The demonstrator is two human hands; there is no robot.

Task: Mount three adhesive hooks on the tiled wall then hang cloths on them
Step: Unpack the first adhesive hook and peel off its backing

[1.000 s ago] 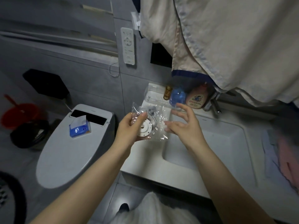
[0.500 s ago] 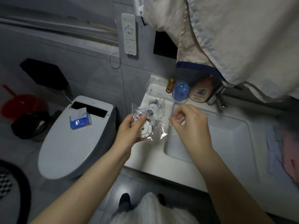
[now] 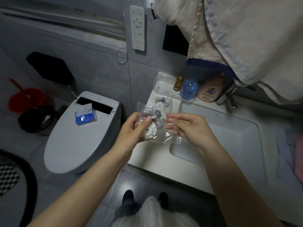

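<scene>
— Where is the packet of hooks (image 3: 153, 126) held?

— Above the front left corner of the white counter (image 3: 157, 164), at about 12 o'clock from the person's feet. It is gripped by the left hand (image 3: 133, 130): the thumb is pressed on top of the clear bag, the fingers are curled beneath it. A round white base and a grey hook can be seen through the plastic.

— And the right grip?

— The right hand (image 3: 186, 126) is held at 3 o'clock of the packet, fingers fairly straight and loosely spread. Its fingertips (image 3: 169, 115) are at the bag's edge; whether the plastic is pinched cannot be told.

— More hooks?

— A second packet (image 3: 161, 102) is lying on the counter at 12 o'clock of the held one, just before the bottles (image 3: 188, 90). Pale cloths (image 3: 246, 38) are hung overhead at 1 o'clock.
</scene>
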